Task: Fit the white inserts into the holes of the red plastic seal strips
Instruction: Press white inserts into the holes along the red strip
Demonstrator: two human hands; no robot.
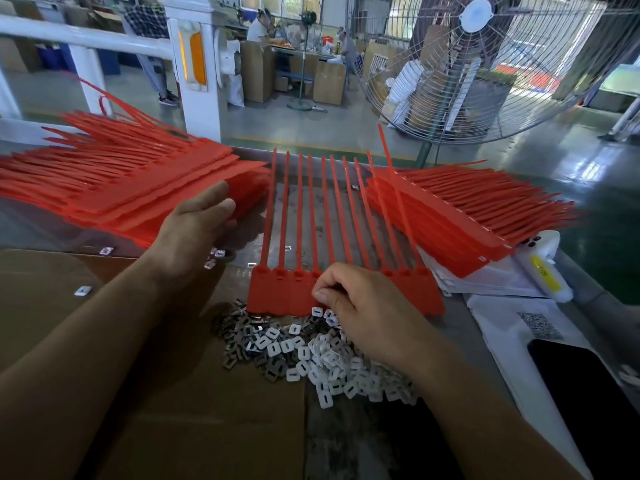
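A loose heap of small white rectangular plastic inserts (332, 362), each with a slot through it, was seen directly beneath and just left of the right hand (367, 306), with darker metal clips mixed into its left edge. The right hand's fingers were curled, thumb and forefinger brought together at the lower edge of a joined sheet of red plastic seal strips (287, 289); whether an insert was pinched there could not be told. The sheet's flat tags lay immediately ahead of that hand, their small holes in a row just beyond its knuckles, and the long thin tails ran straight away from the person, so the long axis pointed forward. The right hand was judged the nearer one to the holes, and the coming placement was judged to call for a short reach forward from heap to tag row. Further out and to the left, the left hand (204, 220) was held flat, fingers straight, resting against the edge of a large stack of red strip sheets (114, 181). A second red stack (460, 216) lay beyond the right hand.
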